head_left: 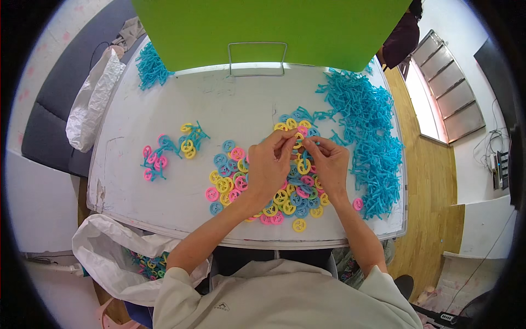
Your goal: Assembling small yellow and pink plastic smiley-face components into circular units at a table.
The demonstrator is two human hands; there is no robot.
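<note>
Both my hands meet over a pile of small plastic wheels (pixel 223 185) in yellow, pink, blue and green. My left hand (pixel 268 167) pinches a yellow wheel (pixel 298 141) between thumb and fingertips. My right hand (pixel 330 164) is closed at the wheel's other side, its thumb and forefinger pressed together on a small blue piece, mostly hidden by the fingers. Along the table's right side lies a big heap of blue branched plastic pieces (pixel 372 142). To the left sit several wheels joined to blue pieces (pixel 159 156), in small clusters.
A green panel (pixel 274 27) with a wire handle (pixel 257 43) stands at the table's far side. More blue pieces (pixel 150 66) lie at the far left corner. A white sack (pixel 104 241) holding joined pieces is below the left front edge. Someone in dark clothing (pixel 400 41) is at the far right.
</note>
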